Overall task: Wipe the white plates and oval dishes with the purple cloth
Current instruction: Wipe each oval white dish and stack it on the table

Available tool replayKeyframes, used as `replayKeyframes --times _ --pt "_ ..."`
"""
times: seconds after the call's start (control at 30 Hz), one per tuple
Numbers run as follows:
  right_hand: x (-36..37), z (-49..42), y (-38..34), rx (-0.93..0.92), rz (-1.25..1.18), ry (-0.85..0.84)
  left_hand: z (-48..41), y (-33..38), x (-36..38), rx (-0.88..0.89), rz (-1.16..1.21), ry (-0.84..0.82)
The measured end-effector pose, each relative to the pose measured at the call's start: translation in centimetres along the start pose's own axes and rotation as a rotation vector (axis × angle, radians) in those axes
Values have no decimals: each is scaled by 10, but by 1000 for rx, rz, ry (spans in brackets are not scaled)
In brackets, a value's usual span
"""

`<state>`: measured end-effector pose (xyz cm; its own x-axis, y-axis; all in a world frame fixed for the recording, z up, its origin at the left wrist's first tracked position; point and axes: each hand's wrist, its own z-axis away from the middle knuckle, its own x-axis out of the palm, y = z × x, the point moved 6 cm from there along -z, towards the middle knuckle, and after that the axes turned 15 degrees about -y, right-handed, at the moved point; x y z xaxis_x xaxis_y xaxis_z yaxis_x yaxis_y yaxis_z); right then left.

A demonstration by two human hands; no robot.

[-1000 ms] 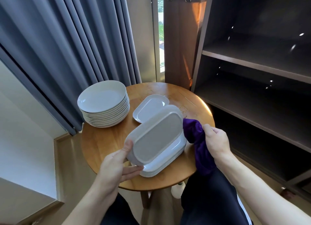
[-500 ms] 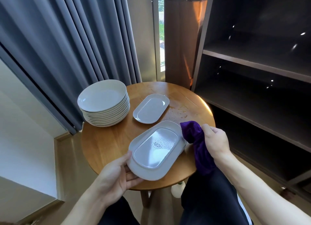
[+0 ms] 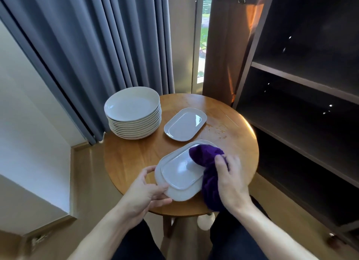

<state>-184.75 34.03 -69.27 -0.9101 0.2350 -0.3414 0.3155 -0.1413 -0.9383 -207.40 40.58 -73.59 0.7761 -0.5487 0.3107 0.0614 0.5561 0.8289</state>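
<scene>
So the purple cloth (image 3: 204, 155) was bunched up and pressed onto the far right end of the top dish (image 3: 179, 173), with the rest of it hanging down over the near edge of the table (image 3: 130, 156). That dish sat face up on a small pile of oval dishes (image 3: 181, 196) at the front of the table, a bit skewed against the one under it.

The right hand (image 3: 231, 179) came in from the lower right, back of the hand up and wrist bent down a little. Its fingers (image 3: 220, 161) were curled tight round the cloth, pushing the wad down into the dish.

The left hand (image 3: 143, 191) reached in from the lower left and gripped the near left end of the pile, thumb hooked up by the rim and the other fingers tucked along the near edge. I couldn't really tell whether it had just the bottom dish or both.

Further back, one more oval dish (image 3: 185, 123) lay by itself in the middle of the table, well apart from the pile. To its left stood a tall stack of round plates (image 3: 134, 106) near the back left edge. There were some wet-looking smears (image 3: 215, 131) on the wood to the right of the lone dish.

Grey curtains (image 3: 97, 46) hung behind the table, and a dark shelf unit (image 3: 303, 81) stood on the right.
</scene>
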Motion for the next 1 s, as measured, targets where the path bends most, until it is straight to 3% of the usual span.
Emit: replayKeyframes --times 0.1,0.2,0.27,0.4,0.57,0.7,0.9,1.0 --pt "44 18 -8 -20 585 -112 -2 -2 -3 36 -18 62" --pt "76 35 -28 -254 841 -118 -5 -2 -2 70 -76 58" --pt "90 40 -35 -369 890 -112 -5 -4 -5 72 -130 87" --pt "95 22 -41 -370 958 -157 -5 -3 -5 71 -181 83" --pt "81 -40 -33 -153 942 -266 -1 3 -7 101 -166 105" --pt "32 -84 -21 44 942 -215 2 8 -13 101 -207 142" --pt "4 -114 -18 129 887 -153 -1 12 -10 115 -244 125" --pt "14 -128 -26 152 891 -217 1 13 -11 133 -259 128"
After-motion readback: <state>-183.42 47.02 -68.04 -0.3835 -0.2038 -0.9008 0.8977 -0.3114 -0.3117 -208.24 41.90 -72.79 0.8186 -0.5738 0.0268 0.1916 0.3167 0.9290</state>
